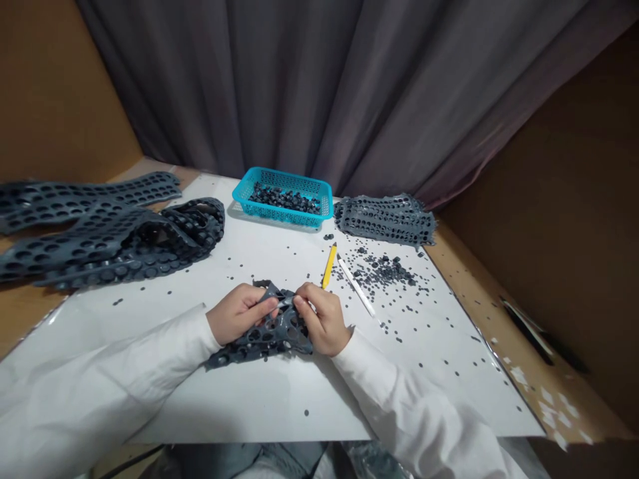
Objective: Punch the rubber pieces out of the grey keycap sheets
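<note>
Both of my hands hold one piece of dark grey rubber sheet (272, 336) with rows of round holes, low over the white table surface. My left hand (239, 313) pinches its upper left part between thumb and fingers. On the other side, my right hand (323, 318) grips the upper right edge, fingers curled and thumb pressed down. Between the hands the sheet is bent and creased. Whether a small loose piece sits in the right fingertips is hidden. Beyond the right hand lie a yellow pen-like tool (329, 266) and a white one (356, 286).
A blue plastic basket (282, 217) with small dark rubber pieces stands at the back. Large perforated sheets (124, 243) are heaped at left. Stacked strips (384, 219) lie back right, near a pile of small black discs (392, 271). White scraps (554, 409) lie at the right edge.
</note>
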Demonstrator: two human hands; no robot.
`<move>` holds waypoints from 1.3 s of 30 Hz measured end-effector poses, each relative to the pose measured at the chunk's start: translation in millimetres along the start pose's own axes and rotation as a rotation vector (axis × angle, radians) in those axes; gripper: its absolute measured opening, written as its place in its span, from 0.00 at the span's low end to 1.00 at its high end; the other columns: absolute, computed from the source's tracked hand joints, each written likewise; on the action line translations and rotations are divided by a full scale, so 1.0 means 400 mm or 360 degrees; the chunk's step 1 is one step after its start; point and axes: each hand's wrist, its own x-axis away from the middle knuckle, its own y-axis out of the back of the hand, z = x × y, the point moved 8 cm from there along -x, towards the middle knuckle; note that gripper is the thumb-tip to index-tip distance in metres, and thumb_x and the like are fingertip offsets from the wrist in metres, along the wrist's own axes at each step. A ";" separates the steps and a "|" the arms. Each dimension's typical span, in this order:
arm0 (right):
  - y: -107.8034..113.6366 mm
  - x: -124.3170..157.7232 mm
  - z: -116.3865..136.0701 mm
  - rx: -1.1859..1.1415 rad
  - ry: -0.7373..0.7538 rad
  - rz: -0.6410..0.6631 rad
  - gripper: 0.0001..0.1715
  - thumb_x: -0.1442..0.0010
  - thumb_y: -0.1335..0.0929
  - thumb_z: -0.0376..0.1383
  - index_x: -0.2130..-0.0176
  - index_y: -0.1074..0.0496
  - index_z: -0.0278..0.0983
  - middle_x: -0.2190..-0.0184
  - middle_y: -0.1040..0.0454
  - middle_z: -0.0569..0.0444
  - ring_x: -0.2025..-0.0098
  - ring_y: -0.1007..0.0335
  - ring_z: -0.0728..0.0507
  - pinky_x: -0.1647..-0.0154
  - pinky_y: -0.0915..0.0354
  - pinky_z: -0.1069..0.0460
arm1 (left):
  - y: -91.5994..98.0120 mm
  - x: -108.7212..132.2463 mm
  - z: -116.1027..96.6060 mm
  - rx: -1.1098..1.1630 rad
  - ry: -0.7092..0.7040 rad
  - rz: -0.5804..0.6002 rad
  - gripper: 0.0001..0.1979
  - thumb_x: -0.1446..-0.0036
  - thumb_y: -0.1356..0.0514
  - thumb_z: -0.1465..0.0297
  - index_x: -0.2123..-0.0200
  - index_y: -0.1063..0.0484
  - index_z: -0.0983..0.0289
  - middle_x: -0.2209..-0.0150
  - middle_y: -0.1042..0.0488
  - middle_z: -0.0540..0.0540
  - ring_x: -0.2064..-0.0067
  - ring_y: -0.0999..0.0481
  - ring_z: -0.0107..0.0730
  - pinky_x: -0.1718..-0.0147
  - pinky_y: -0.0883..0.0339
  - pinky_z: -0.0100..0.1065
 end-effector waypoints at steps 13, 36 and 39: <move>-0.064 0.004 -0.021 0.0267 0.0000 0.0628 0.13 0.45 0.36 0.40 0.75 0.43 0.37 0.81 0.41 0.60 0.78 0.47 0.51 0.75 0.48 0.56 | -0.052 -0.012 0.024 -0.0249 -0.0122 0.0230 0.19 0.40 0.53 0.64 0.80 0.37 0.66 0.82 0.39 0.47 0.77 0.40 0.25 0.76 0.46 0.27; -0.034 0.020 -0.095 -0.0922 -0.0614 0.0125 0.21 0.43 0.36 0.47 0.78 0.38 0.35 0.81 0.34 0.57 0.78 0.39 0.50 0.75 0.41 0.55 | -0.038 0.010 0.117 0.0965 0.0572 0.0023 0.23 0.59 0.37 0.52 0.83 0.38 0.66 0.86 0.40 0.45 0.83 0.44 0.20 0.83 0.48 0.25; 0.000 0.016 -0.124 -0.1334 -0.0788 -0.0112 0.21 0.45 0.35 0.48 0.78 0.41 0.36 0.68 0.24 0.48 0.66 0.29 0.46 0.62 0.34 0.48 | 0.015 0.031 0.146 0.1149 0.0723 -0.0268 0.23 0.67 0.32 0.53 0.80 0.32 0.67 0.84 0.34 0.49 0.80 0.35 0.25 0.79 0.40 0.28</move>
